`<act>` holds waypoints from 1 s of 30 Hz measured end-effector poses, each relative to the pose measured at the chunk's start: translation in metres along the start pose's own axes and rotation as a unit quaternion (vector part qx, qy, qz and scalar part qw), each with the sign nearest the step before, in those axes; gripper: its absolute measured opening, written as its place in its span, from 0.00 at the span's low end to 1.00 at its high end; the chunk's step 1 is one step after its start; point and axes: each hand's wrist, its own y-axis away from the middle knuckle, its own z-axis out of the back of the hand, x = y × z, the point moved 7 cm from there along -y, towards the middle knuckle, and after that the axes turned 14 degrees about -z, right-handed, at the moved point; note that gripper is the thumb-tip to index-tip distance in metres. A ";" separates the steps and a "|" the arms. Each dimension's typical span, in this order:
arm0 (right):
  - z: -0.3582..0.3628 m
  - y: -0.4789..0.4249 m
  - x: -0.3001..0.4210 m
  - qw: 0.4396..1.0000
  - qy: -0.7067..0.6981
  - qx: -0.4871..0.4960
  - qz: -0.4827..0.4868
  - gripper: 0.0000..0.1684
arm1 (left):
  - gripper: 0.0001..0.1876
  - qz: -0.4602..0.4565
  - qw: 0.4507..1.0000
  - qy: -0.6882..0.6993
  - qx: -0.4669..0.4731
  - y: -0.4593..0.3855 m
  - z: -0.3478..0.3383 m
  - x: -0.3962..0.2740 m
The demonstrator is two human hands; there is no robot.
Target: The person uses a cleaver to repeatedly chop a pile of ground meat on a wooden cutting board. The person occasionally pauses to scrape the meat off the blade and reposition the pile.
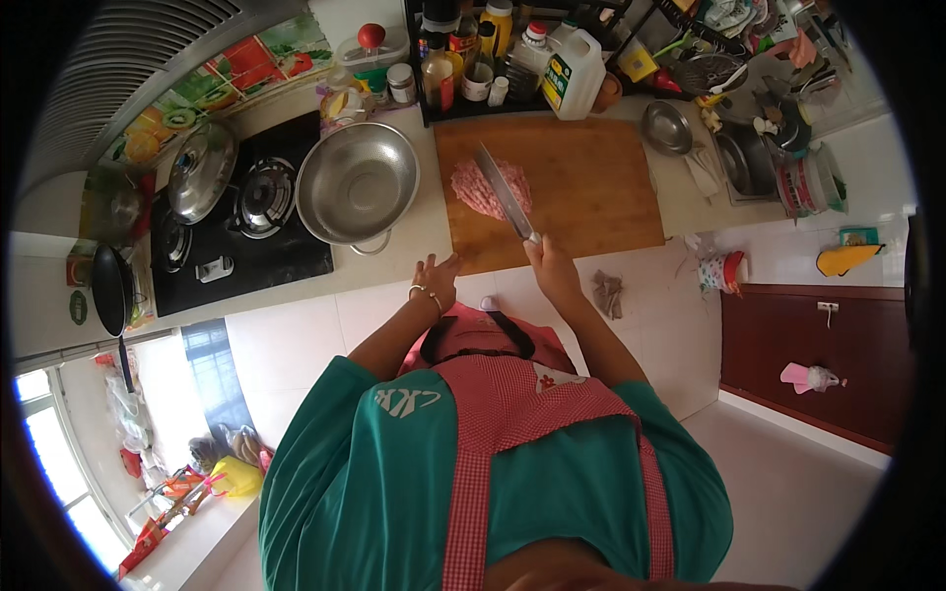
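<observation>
My right hand (550,267) grips the handle of a kitchen knife (502,188). Its broad blade lies across a flattened heap of minced meat (473,186); whether it presses into the meat I cannot tell. The pink heap rests on the left part of a wooden cutting board (591,185). My left hand (434,282), with a bracelet at the wrist, has its fingers spread at the counter's front edge. Its fingertips are beside the board's near left corner, and nothing shows in its grasp.
Left of the board stands a perforated metal colander (362,185), partly over a black gas hob (295,262). Bottles and a white plastic jug (574,74) line the back. A metal bowl (667,127) and a sink (743,159) are on the right. A rag (608,293) lies on the floor.
</observation>
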 end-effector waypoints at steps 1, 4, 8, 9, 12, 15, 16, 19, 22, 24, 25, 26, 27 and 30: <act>0.000 0.004 0.005 1.000 -0.013 0.003 0.013 0.23 | 0.34 -0.002 1.000 -0.002 -0.007 0.001 -0.001 -0.001; -0.008 -0.007 -0.006 1.000 0.014 0.008 0.016 0.23 | 0.34 -0.009 1.000 -0.007 -0.016 0.005 -0.003 -0.004; 0.000 -0.004 0.013 0.997 0.066 0.038 0.004 0.23 | 0.34 0.000 1.000 0.001 -0.010 0.004 -0.010 0.006; -0.001 -0.003 0.011 0.998 0.052 0.024 0.010 0.23 | 0.35 -0.005 1.000 0.004 -0.010 0.002 -0.010 0.004; -0.011 -0.004 0.000 0.999 0.035 0.014 0.005 0.23 | 0.35 -0.004 1.000 -0.007 -0.006 0.003 -0.001 0.000; -0.004 -0.005 0.006 0.998 0.053 0.037 -0.012 0.25 | 0.35 -0.005 1.000 0.010 -0.007 0.005 -0.008 0.000; 0.001 0.000 0.013 0.999 0.047 0.027 -0.001 0.25 | 0.35 -0.001 1.000 0.015 -0.008 0.006 -0.007 0.001; -0.009 -0.005 0.001 0.998 0.052 0.018 -0.001 0.25 | 0.34 -0.005 1.000 0.025 -0.012 0.004 -0.002 -0.001; -0.009 -0.006 -0.001 0.997 0.071 0.038 -0.016 0.25 | 0.34 -0.004 1.000 0.023 -0.019 0.002 -0.005 0.005; -0.005 -0.001 0.004 0.997 0.063 0.040 -0.002 0.25 | 0.34 -0.002 0.999 0.032 -0.017 0.002 -0.006 0.005; -0.005 0.004 0.006 0.998 0.048 0.033 0.018 0.25 | 0.34 -0.002 0.999 0.028 -0.020 0.002 -0.005 0.003; -0.003 0.007 0.008 0.998 0.033 0.026 0.038 0.25 | 0.34 -0.002 0.999 0.025 -0.022 0.002 -0.004 0.002; -0.005 0.004 0.003 0.998 0.049 0.035 0.016 0.25 | 0.34 0.000 0.999 0.020 -0.025 0.005 -0.002 0.003; -0.007 -0.006 -0.001 0.996 0.073 0.049 -0.017 0.24 | 0.34 -0.001 0.999 0.035 -0.019 0.003 -0.007 0.005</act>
